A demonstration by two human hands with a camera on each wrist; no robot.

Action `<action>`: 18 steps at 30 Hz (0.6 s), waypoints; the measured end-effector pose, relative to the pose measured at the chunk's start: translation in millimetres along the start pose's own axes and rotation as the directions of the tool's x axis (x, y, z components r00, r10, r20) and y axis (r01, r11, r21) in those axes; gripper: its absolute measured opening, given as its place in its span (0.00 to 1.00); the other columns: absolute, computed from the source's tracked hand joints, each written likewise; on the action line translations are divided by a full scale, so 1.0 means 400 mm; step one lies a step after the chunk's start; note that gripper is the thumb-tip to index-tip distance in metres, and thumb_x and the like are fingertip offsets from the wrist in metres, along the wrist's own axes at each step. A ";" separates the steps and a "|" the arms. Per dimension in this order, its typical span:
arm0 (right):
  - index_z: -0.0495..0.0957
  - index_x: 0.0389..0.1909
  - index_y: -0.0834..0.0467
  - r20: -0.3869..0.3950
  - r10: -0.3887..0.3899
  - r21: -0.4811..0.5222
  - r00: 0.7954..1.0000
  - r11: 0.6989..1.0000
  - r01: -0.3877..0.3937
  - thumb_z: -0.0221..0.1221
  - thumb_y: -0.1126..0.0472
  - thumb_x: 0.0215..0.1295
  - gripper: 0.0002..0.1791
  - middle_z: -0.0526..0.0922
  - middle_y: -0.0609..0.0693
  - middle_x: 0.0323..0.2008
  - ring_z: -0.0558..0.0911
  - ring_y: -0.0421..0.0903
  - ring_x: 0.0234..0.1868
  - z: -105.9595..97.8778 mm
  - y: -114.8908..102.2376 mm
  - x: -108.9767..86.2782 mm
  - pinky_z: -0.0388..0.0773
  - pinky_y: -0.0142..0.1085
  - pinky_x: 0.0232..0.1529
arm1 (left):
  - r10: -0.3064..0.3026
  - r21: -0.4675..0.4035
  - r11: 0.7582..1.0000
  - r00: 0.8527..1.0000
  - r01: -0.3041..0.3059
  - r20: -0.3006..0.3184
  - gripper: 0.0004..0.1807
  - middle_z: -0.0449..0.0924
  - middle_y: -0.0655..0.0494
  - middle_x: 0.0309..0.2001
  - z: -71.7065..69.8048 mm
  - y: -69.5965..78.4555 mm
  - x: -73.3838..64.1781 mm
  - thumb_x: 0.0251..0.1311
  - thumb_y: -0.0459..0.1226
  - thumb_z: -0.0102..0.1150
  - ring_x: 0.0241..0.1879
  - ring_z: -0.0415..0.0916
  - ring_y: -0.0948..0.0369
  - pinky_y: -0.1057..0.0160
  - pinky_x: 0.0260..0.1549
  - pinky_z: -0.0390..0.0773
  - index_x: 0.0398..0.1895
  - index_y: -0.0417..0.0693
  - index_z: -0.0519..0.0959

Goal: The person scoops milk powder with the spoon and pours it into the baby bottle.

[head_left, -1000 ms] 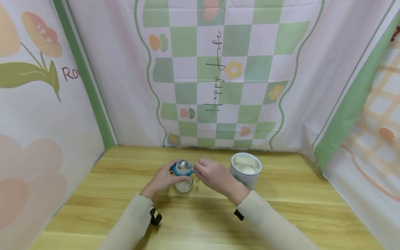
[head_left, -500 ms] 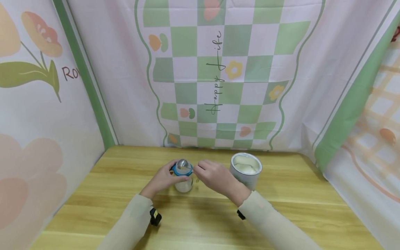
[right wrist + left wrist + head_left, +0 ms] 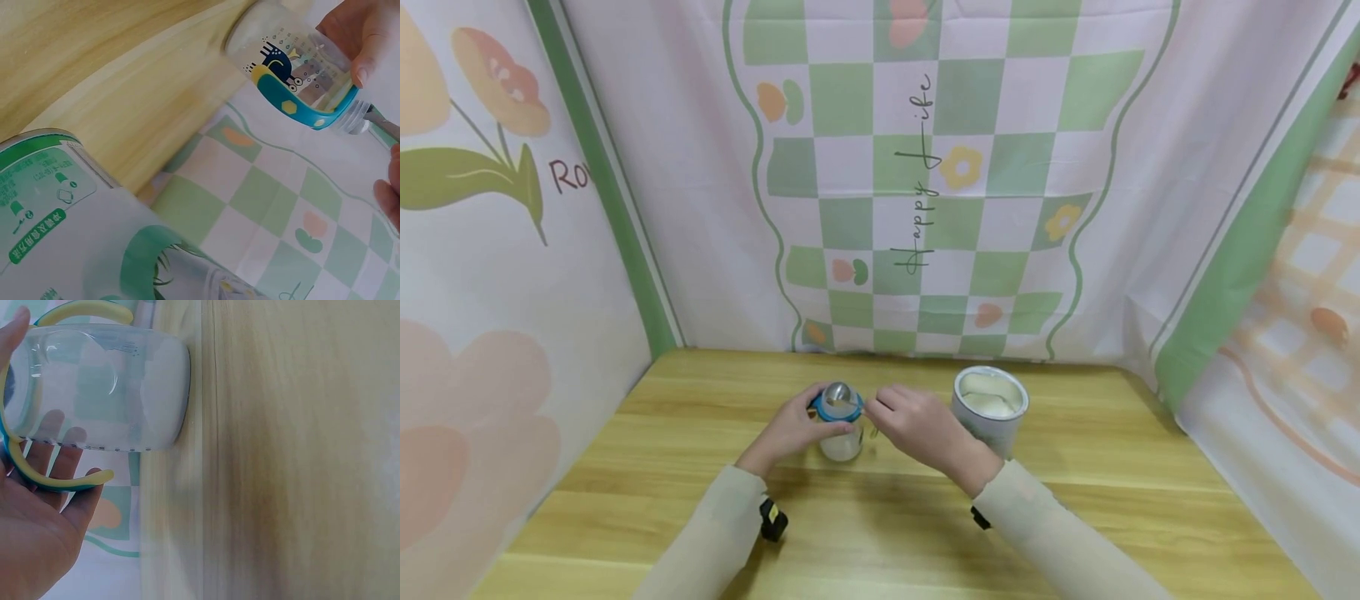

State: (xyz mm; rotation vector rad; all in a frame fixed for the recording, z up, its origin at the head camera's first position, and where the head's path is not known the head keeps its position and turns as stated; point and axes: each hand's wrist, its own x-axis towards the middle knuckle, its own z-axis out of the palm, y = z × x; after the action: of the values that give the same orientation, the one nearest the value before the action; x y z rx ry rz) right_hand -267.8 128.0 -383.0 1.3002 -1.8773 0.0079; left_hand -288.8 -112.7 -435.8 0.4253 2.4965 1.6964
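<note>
A clear baby bottle (image 3: 842, 444) with a blue two-handled collar (image 3: 287, 103) stands upright on the table. My left hand (image 3: 797, 423) grips it near the collar, thumb in front and fingers behind. White contents lie at the bottle's bottom in the left wrist view. My right hand (image 3: 921, 429) pinches the handle of a metal spoon (image 3: 838, 393), whose bowl is at the bottle's open mouth. What the bowl holds is too small to tell. Just beyond the right hand stands an open white can (image 3: 1000, 432) of pale powder.
The wooden table (image 3: 880, 525) ends at a checked fabric backdrop (image 3: 917, 192), with patterned curtains on both sides. In the right wrist view, the can (image 3: 94, 231) shows green printing and fills the lower left.
The spoon's bowl has shifted and tilted slightly at the bottle mouth, and my right wrist has moved a little to the right. The left hand, bottle and can look unmoved.
</note>
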 end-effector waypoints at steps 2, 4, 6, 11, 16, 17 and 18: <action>0.80 0.34 0.59 0.006 0.006 0.000 1.000 1.000 -0.006 0.47 0.65 0.79 0.15 0.76 0.48 0.28 0.77 0.40 0.26 -0.002 0.000 0.000 0.76 0.27 0.24 | -0.001 0.000 1.000 1.000 0.001 0.003 0.42 0.77 0.58 0.58 -0.001 0.000 0.000 0.52 0.50 0.77 0.57 0.73 0.55 0.46 0.53 0.73 0.71 0.62 0.69; 0.80 0.35 0.59 0.015 0.015 0.006 1.000 1.000 -0.016 0.49 0.65 0.78 0.13 0.77 0.48 0.29 0.78 0.40 0.27 -0.004 0.001 0.000 0.77 0.28 0.27 | -0.003 0.000 1.000 1.000 0.003 0.008 0.43 0.77 0.58 0.58 -0.002 0.000 0.000 0.51 0.52 0.77 0.58 0.73 0.55 0.46 0.54 0.73 0.72 0.62 0.68; 0.81 0.35 0.59 0.017 0.022 0.008 1.000 1.000 -0.022 0.50 0.64 0.78 0.13 0.78 0.48 0.29 0.79 0.40 0.28 -0.006 0.002 0.001 0.78 0.28 0.29 | -0.006 -0.001 1.000 1.000 0.006 0.008 0.44 0.77 0.58 0.59 -0.002 -0.002 0.001 0.51 0.53 0.77 0.58 0.72 0.54 0.46 0.54 0.73 0.72 0.61 0.68; 0.81 0.35 0.59 0.006 0.038 0.033 0.999 0.999 -0.038 0.55 0.64 0.76 0.09 0.78 0.48 0.29 0.79 0.40 0.28 -0.006 0.004 0.003 0.78 0.27 0.28 | -0.013 0.007 1.000 1.000 0.013 0.007 0.44 0.77 0.59 0.58 -0.002 -0.005 0.001 0.51 0.54 0.76 0.59 0.72 0.54 0.45 0.54 0.73 0.72 0.62 0.68; 0.80 0.34 0.59 -0.013 0.095 0.078 0.995 0.993 -0.094 0.66 0.66 0.65 0.04 0.76 0.47 0.27 0.77 0.40 0.25 -0.011 0.006 0.003 0.77 0.26 0.26 | -0.025 0.013 1.000 1.000 0.025 0.009 0.44 0.76 0.58 0.59 0.000 -0.004 0.002 0.52 0.53 0.76 0.60 0.71 0.53 0.44 0.56 0.71 0.72 0.62 0.68; 0.80 0.34 0.59 -0.014 0.110 0.086 0.994 0.990 -0.108 0.67 0.66 0.64 0.04 0.76 0.47 0.27 0.77 0.40 0.25 -0.013 0.006 0.003 0.77 0.26 0.26 | -0.027 0.013 1.000 1.000 0.027 0.009 0.44 0.76 0.58 0.60 0.000 -0.004 0.001 0.52 0.53 0.76 0.61 0.70 0.53 0.43 0.57 0.71 0.72 0.61 0.67; 0.80 0.34 0.59 -0.015 0.125 0.095 0.992 0.988 -0.123 0.68 0.66 0.63 0.05 0.77 0.47 0.27 0.77 0.40 0.25 -0.015 0.006 0.003 0.77 0.26 0.26 | -0.031 0.013 0.999 1.000 0.031 0.007 0.44 0.76 0.57 0.60 0.000 -0.003 0.001 0.52 0.53 0.76 0.61 0.70 0.52 0.43 0.58 0.70 0.73 0.61 0.67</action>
State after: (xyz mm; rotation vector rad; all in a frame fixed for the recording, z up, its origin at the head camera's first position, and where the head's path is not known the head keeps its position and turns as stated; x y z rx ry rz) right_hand -266.2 130.8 -377.4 1.2389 -1.9566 0.1759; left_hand -289.4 -112.8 -437.0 0.3916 2.4970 1.6653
